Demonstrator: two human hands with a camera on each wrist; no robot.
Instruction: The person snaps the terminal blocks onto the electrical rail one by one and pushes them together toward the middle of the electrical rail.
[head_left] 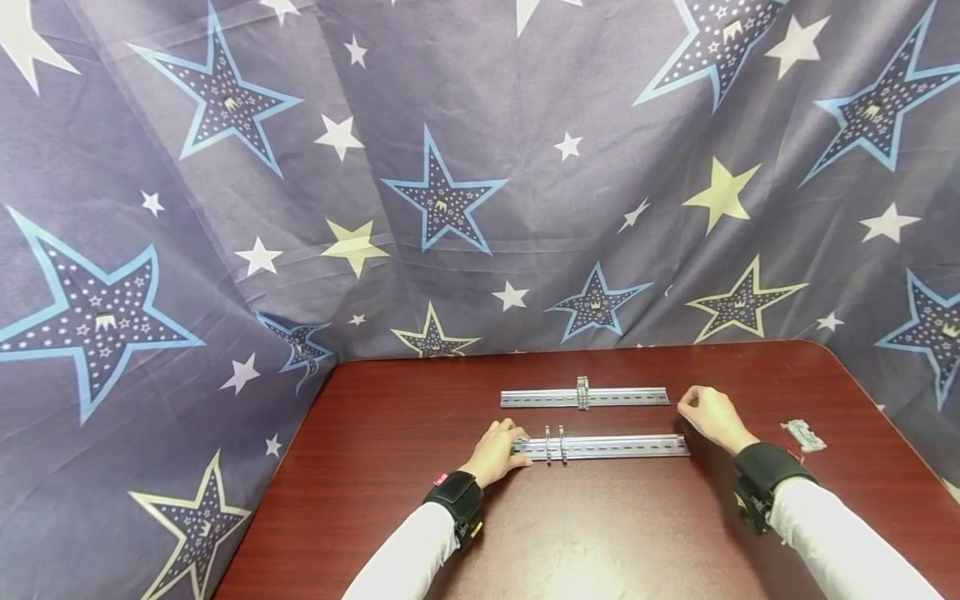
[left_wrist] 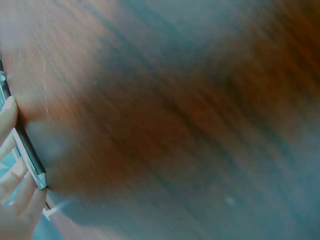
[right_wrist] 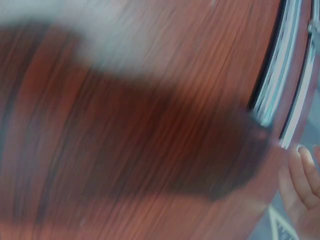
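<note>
Two slotted metal DIN rails lie one behind the other. My left hand (head_left: pixel 495 452) grips the left end of the near DIN rail (head_left: pixel 630 447), thumb along its near side and fingers at the far side. Two thin upright clip-on pieces (head_left: pixel 555 445) stand slightly apart on this rail. The far DIN rail (head_left: pixel 630 397) carries a tight group of similar pieces (head_left: pixel 582 392) near its middle. My right hand (head_left: pixel 712 417) is just beyond the right ends of the rails, fingers loosely bent and apart from the near rail. In the right wrist view, its fingers (right_wrist: pixel 298 172) show nothing held.
A small pale grey-green part (head_left: pixel 804 435) lies on the table right of my right hand. The reddish-brown wooden table (head_left: pixel 360 500) ends at a star-patterned curtain (head_left: pixel 465 283) behind and along the left side.
</note>
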